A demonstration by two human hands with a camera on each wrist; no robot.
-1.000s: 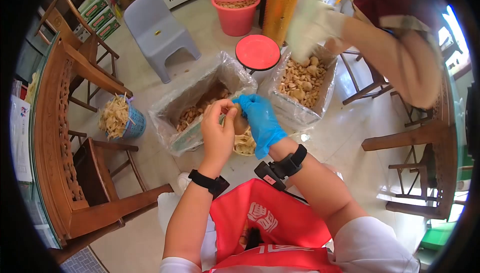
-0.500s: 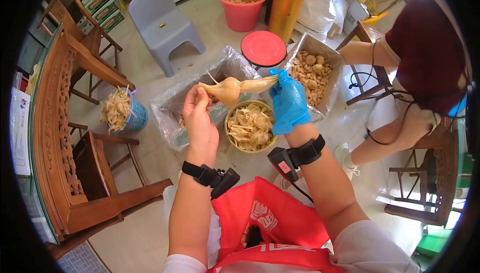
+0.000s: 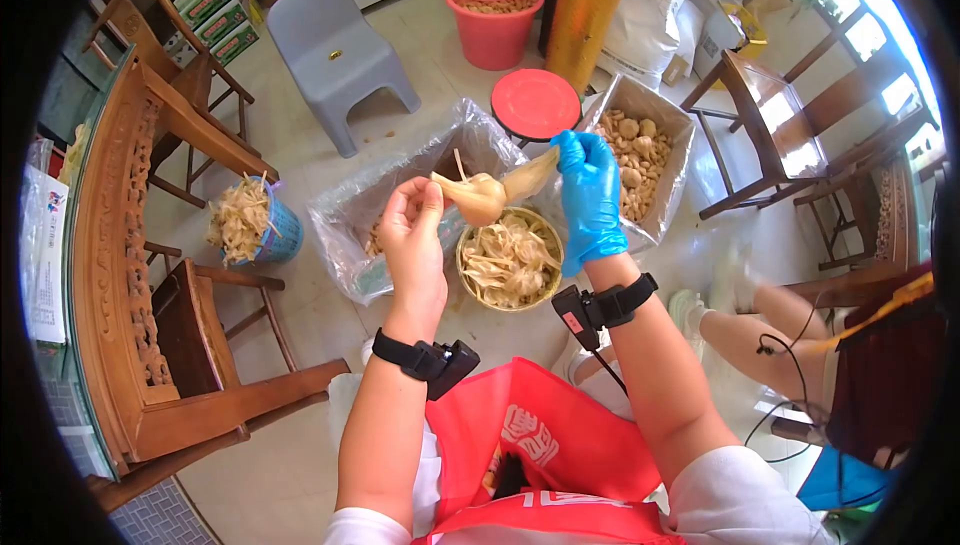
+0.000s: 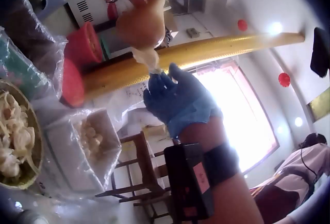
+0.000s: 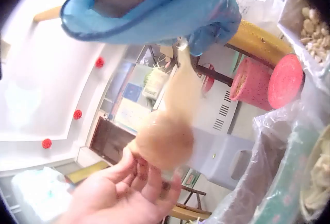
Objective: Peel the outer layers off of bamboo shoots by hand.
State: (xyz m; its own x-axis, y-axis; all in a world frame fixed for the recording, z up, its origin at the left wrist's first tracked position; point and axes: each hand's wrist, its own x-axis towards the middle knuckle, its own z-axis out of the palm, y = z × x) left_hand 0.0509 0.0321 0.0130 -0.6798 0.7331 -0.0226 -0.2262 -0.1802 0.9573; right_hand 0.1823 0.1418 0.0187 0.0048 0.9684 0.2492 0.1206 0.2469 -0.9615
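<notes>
The bare left hand (image 3: 415,250) and gloved right hand (image 3: 592,195) are pinching opposite ends of a long-necked bulb (image 3: 481,201), seemingly for tension; a basket (image 3: 500,307) is sitting below, likely for peelings (image 3: 510,257).

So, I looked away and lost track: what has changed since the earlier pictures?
The right hand moved right, away from the left hand, so the bulb, mostly hidden a second ago, now shows, held between them. The other person left the right-hand box, moving to the lower right of the head view. The grey chair and pink bucket stayed put.
</notes>
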